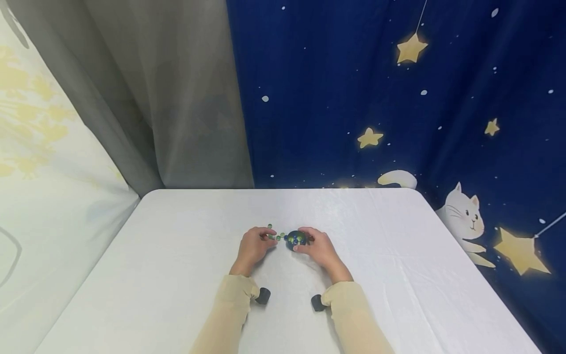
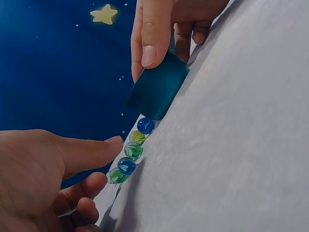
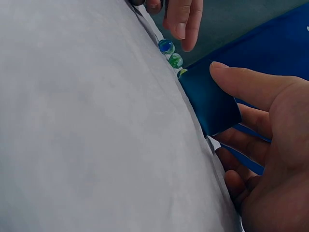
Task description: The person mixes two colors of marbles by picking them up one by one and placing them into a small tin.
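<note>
A small dark teal cup (image 1: 291, 234) stands on the table with green and blue marbles visible inside it. My right hand (image 1: 321, 248) grips the cup from the right, thumb on the near side and fingers around the far side. Several glass marbles (image 2: 133, 151), green, blue and yellowish, lie in a loose line on the table to the cup's left. At their left end is my left hand (image 1: 255, 247), its thumb extended beside the marbles and its other fingers loosely bent. No marble is plainly pinched; whether a fingertip touches the green one cannot be told.
The white-covered table (image 1: 177, 275) extends around both hands. A grey curtain (image 1: 199, 98) and a blue star-patterned curtain (image 1: 318, 98) hang behind its far edge. Small black wrist devices (image 1: 263, 296) sit at both cuffs.
</note>
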A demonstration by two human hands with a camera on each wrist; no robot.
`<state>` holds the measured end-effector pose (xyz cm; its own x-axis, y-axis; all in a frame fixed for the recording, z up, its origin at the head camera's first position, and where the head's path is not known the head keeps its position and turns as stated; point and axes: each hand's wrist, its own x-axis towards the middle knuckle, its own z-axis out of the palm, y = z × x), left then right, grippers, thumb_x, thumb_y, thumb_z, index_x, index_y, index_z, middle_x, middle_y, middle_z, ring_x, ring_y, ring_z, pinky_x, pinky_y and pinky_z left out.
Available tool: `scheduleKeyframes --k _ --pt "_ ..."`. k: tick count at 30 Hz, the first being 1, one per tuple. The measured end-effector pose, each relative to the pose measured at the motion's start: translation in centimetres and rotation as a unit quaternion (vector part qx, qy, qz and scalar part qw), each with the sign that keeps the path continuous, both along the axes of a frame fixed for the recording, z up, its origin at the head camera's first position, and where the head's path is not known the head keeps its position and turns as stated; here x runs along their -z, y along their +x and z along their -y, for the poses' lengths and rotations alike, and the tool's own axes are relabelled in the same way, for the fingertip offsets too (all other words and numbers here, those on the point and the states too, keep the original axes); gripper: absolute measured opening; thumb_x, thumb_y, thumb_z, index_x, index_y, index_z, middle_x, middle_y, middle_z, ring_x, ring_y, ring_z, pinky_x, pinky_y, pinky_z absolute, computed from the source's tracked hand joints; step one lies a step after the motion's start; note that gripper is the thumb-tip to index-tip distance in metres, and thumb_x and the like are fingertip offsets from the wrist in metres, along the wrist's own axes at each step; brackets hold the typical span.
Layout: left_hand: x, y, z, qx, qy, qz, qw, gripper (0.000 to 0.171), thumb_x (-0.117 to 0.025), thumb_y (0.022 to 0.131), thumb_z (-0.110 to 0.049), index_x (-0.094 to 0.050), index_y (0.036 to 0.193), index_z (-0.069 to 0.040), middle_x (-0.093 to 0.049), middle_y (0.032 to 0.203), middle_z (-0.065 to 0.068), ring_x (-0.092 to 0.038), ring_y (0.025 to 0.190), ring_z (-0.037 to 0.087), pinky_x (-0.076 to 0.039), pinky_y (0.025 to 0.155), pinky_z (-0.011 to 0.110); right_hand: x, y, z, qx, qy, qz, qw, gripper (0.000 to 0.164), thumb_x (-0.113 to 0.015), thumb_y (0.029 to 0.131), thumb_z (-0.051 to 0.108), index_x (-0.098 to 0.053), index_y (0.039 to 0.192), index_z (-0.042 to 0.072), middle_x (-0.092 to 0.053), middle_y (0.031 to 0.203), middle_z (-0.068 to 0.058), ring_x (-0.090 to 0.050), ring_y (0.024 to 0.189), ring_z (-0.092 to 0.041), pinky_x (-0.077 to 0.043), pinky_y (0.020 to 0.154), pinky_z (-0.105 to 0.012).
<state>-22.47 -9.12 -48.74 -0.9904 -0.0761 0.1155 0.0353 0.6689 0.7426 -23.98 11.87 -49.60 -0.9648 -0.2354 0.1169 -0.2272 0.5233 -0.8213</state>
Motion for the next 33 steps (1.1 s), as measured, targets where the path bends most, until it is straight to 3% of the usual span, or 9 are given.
scheduleKeyframes --k 20,33 --pt "0.87 0.06 -0.08 -0.018 -0.056 -0.008 0.9983 0.019 -0.081 0.076 -0.012 -0.076 0.094 -0.017 -0.054 0.077 -0.003 -0.05 0.072 0.015 -0.042 0.068 0.035 -0.18 0.13 0.11 0.003 0.004 0.006 1.0 0.053 -0.083 0.077 0.019 -0.063 0.126 0.012 -0.063 0.126 -0.011 -0.057 0.116 -0.035 -0.042 0.098 -0.05" --pt "0.84 0.26 -0.1 -0.022 -0.061 -0.021 0.9977 0.017 -0.08 0.077 -0.012 -0.075 0.093 -0.017 -0.053 0.076 -0.004 -0.049 0.068 0.013 -0.041 0.064 0.032 -0.57 0.28 0.18 0.003 0.006 0.01 1.0 0.053 -0.082 0.077 0.018 -0.063 0.126 0.011 -0.063 0.126 -0.011 -0.057 0.116 -0.035 -0.042 0.097 -0.05"
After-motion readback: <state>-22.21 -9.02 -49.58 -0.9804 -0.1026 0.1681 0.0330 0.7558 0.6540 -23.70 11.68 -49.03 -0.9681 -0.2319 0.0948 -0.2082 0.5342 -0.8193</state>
